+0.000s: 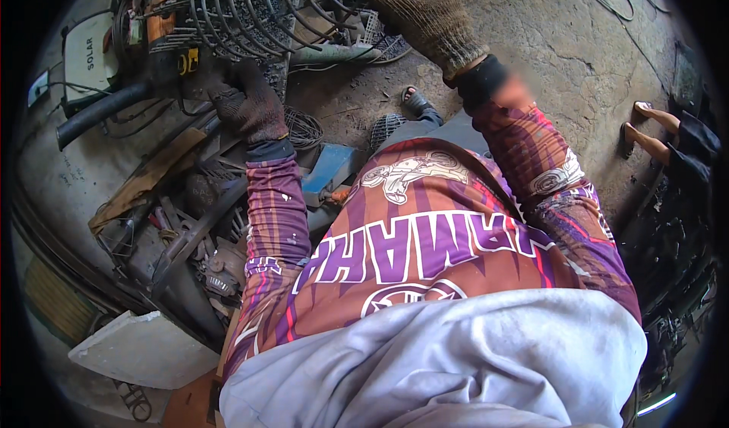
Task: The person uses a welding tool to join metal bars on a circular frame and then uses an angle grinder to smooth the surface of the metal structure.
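- Left glove (241,101): dark brown knit.
- Right glove (425,14): olive-brown knit.
- Sleeves (275,215): purple and orange stripes, white marks.
- Wire guard (250,10): grey metal.
- Hose (99,113): black.
- Block (330,170): blue.
- Floor (562,41): grey, cracked.
- Cloth (456,367): pale grey.

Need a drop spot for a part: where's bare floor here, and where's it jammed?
Free: cracked concrete floor right of the right hand, up to the bystander's feet. A smaller bare strip lies between the wire cage and the sandalled foot. Crowded: scrap metal pile below the left hand, plus the white slab.
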`<state>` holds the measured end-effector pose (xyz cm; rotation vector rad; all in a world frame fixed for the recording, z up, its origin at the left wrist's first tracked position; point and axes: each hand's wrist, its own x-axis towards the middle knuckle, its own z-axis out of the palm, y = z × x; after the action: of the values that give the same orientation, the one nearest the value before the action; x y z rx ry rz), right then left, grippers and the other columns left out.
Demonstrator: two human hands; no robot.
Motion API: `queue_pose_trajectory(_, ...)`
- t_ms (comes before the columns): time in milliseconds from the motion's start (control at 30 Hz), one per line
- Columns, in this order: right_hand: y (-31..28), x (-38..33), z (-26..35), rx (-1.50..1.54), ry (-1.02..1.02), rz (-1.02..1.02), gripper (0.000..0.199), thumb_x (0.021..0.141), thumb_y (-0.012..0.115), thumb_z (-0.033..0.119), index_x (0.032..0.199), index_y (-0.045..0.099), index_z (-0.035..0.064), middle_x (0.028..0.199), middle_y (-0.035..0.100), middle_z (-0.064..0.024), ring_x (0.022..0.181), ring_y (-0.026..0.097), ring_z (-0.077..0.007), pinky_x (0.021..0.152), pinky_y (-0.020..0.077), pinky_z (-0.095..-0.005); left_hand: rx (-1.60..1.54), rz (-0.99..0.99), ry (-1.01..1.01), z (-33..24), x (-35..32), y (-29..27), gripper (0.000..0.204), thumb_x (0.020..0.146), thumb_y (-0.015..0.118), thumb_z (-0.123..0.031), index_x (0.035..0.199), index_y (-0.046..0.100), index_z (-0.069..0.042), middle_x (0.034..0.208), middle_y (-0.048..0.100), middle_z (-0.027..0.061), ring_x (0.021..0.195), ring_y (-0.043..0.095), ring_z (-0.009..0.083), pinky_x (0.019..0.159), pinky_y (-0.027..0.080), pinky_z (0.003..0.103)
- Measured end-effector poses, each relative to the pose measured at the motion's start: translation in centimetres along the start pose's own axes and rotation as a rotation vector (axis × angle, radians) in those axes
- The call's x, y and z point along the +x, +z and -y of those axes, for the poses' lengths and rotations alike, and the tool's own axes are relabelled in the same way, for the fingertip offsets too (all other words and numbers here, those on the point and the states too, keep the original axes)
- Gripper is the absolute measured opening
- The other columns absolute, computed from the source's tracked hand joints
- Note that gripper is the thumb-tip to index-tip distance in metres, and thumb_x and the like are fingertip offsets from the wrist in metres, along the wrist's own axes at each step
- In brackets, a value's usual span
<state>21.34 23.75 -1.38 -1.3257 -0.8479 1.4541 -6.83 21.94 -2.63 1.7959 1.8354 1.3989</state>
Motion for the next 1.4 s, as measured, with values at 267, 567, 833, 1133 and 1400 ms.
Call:
queue_pose_trajectory(267, -0.6, -0.2, 1.9, -0.134, 0.022, 0.075, 0.022, 0.090, 0.068, 0.016, 0.104, 0.067, -0.0017, 0.078, 0.066, -0.0045, 0.065, 0.061, -0.0108, 0.059, 0.0509, -0.0271, -0.016, 0.023, -0.024, 0.1, -0.1, -0.3, 0.031, 0.093, 0.066, -0.011, 0.118, 0.058, 0.006, 0.110, 0.064, 0.0171, 0.100, 0.061, 0.0270, 0.090, 0.049, 0.037)
queue_pose_trajectory(567, -3.1, -3.9, -2.0, -0.036, -0.023, 0.134, 0.032, 0.090, 0.072, 0.026, 0.112, 0.069, 0.0017, 0.086, 0.071, -0.0075, 0.074, 0.068, -0.0136, 0.066, 0.0561, -0.0297, -0.094, 0.013, -0.066, -1.7, -0.5, 0.5, 0.026, 0.093, 0.062, -0.003, 0.117, 0.056, 0.006, 0.113, 0.063, 0.0156, 0.100, 0.060, 0.0240, 0.091, 0.047, 0.035)
queue_pose_trajectory(833, -2.1, -0.8, -0.3, 0.116, -0.032, 0.070, 0.026, 0.093, 0.070, 0.020, 0.106, 0.066, -0.0019, 0.078, 0.065, -0.0041, 0.070, 0.061, -0.0102, 0.062, 0.0508, -0.0268, -0.087, 0.089, -0.072, -0.9, 0.0, 0.2, 0.024, 0.094, 0.058, 0.001, 0.117, 0.055, 0.006, 0.112, 0.062, 0.0147, 0.101, 0.060, 0.0239, 0.092, 0.046, 0.035)
queue_pose_trajectory(1133, -0.9, 0.4, 1.0, -0.251, -0.108, 0.047, 0.025, 0.085, 0.067, 0.020, 0.098, 0.070, -0.0011, 0.081, 0.071, -0.0115, 0.073, 0.067, -0.0177, 0.069, 0.0541, -0.0333, 0.005, 0.082, -0.005, -1.9, -0.2, 0.4, 0.029, 0.095, 0.057, -0.001, 0.123, 0.052, 0.006, 0.111, 0.062, 0.0143, 0.101, 0.059, 0.0239, 0.091, 0.047, 0.034)
queue_pose_trajectory(1400, -0.8, 0.4, 1.8, -0.213, -0.001, 0.094, 0.024, 0.088, 0.067, 0.018, 0.101, 0.069, -0.0016, 0.077, 0.068, -0.0075, 0.071, 0.064, -0.0139, 0.065, 0.0527, -0.0306, -0.098, 0.069, -0.075, -1.4, -0.2, 0.2, 0.028, 0.095, 0.059, -0.001, 0.122, 0.054, 0.005, 0.112, 0.062, 0.0146, 0.102, 0.059, 0.0243, 0.092, 0.047, 0.035)
